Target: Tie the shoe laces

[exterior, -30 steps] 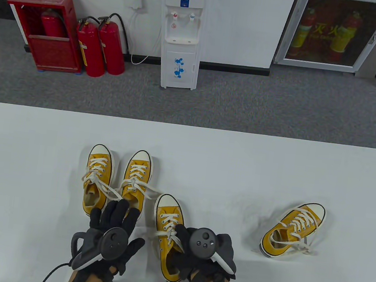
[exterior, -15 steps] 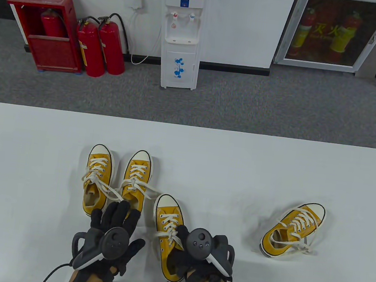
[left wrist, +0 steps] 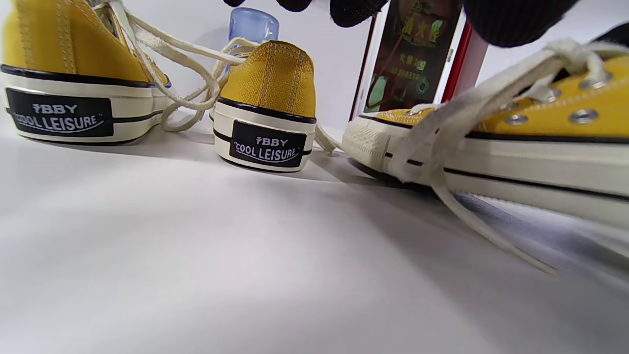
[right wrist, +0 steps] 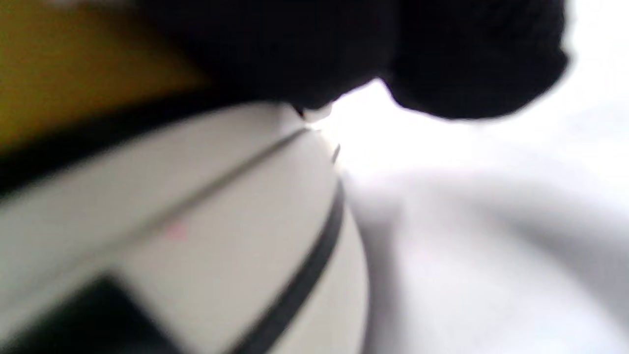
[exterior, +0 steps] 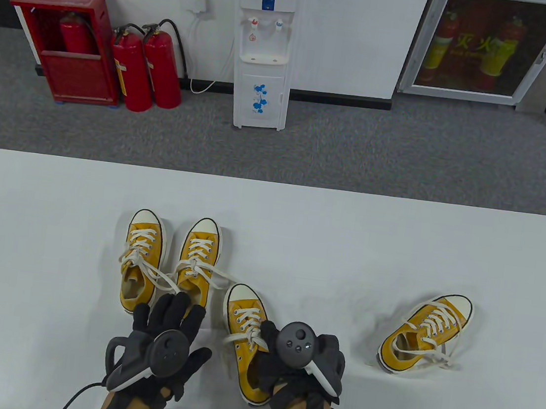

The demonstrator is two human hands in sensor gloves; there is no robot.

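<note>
Grey carpet and a white wall lie behind the white tabletop (exterior: 398, 239), which carries 4 yellow canvas sneakers. At its near edge the right hand (exterior: 296, 361) lies over the heel end of the nearest sneaker (exterior: 243, 330), fingers curled on it; the right wrist view is too blurred to show more than dark glove against its white sole. Its white lace (left wrist: 457, 128) trails loose down its side onto the tabletop. Just left, the left hand (exterior: 165, 335) is spread flat with straight fingers, holding nothing. Beyond its fingertips stand 2 sneakers (exterior: 171, 261) side by side, toes away, laces loose. Well apart to the right lies the 4th sneaker (exterior: 429, 333), angled.
</note>
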